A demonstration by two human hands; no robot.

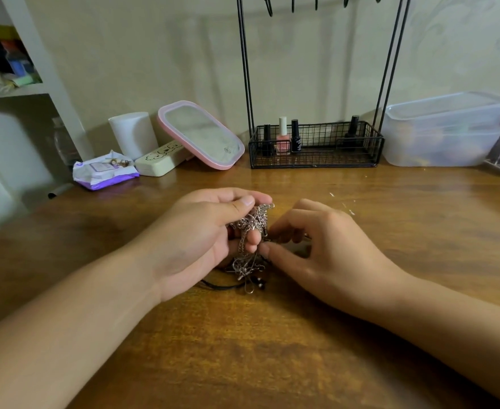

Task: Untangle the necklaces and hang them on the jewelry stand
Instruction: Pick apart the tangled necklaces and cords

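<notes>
A tangled clump of silver chain necklaces (250, 231) hangs between both hands just above the wooden table (272, 349). My left hand (204, 231) grips the top of the clump, thumb over the chains. My right hand (316, 246) pinches the chains at the clump's right side. A black cord with small beads (228, 286) trails from the tangle onto the table. The black wire jewelry stand (316, 143) rises at the back, its hooks (269, 7) bare at the top edge of the view.
Nail polish bottles (282, 137) stand in the stand's basket. A pink-framed mirror (201, 134), a white roll (132, 134), a cream case (161, 160) and a wipes pack (104, 172) lie back left. Clear plastic boxes (446, 128) sit back right. Shelves (12, 69) stand at the left.
</notes>
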